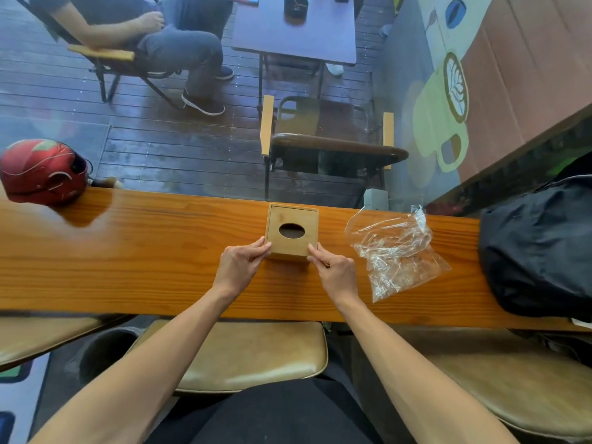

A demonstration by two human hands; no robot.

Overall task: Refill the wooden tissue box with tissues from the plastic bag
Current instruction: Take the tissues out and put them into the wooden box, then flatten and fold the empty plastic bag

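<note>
Item: wooden tissue box, upright on the wooden counter directly in front of you, oval slot on top dark, no tissue showing through it.

Hands: your left hand pinches the box's near left corner, your right hand the near right corner; both are closed on the box, with the box between them.

Item: plastic bag, clear and crumpled, lying on the counter just right of the box, not touching it. Whether tissues remain inside cannot be told; it looks nearly flat.

Risks, as judgement:
- The lid probably slides or lifts; if you pull unevenly from two corners it may jam or tip the box.
- The box sits near the far edge; a push forward could send it off the counter.
- The bag is light; a sweep of your right arm could drag it away.

Surroundings: red helmet far left, black bag far right, both well apart from the box. Nothing stands between your hands and the plastic bag.
</note>
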